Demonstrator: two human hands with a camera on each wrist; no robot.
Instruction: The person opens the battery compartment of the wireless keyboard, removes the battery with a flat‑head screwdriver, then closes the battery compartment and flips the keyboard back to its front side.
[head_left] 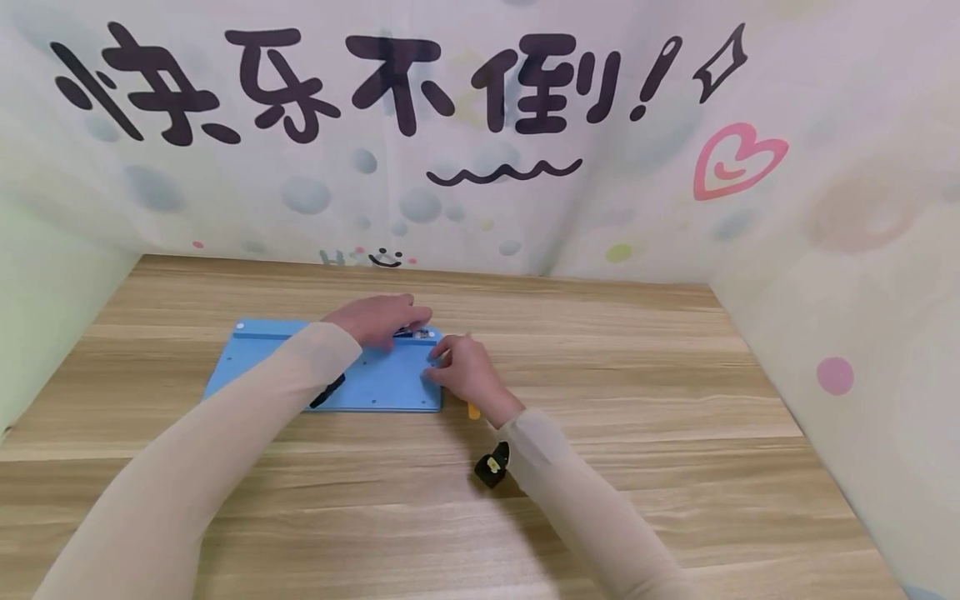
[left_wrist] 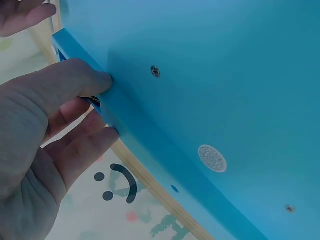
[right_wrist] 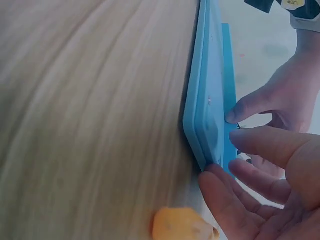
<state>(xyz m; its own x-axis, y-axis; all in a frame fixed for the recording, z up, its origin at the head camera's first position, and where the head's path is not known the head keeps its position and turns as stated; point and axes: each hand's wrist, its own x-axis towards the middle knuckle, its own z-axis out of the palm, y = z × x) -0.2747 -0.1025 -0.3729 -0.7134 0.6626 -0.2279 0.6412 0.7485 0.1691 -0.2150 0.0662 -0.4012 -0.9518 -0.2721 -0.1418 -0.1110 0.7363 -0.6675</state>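
Note:
A flat blue panel [head_left: 397, 379], shaped like an upturned keyboard, lies on the table. Screws and a white round pad [left_wrist: 212, 158] show on its face, and a raised ridge [left_wrist: 150, 145] runs along its far edge. An opening [head_left: 412, 332] in the ridge's right end has dark and silvery contents, too small to tell. My left hand [head_left: 381, 319] pinches the ridge by this opening, thumb on the near side and fingers behind. My right hand [head_left: 468, 367] holds the right-hand corner, fingers bent around it. Below that hand sits a small orange object [right_wrist: 180, 225], partly hidden.
The wooden table [head_left: 360, 525] meets a printed cloth backdrop [head_left: 487, 217] at the back and right. Black wrist gear [head_left: 492, 467] hangs beneath the right cuff. More black gear [head_left: 327, 390] sticks out from the left sleeve over the panel.

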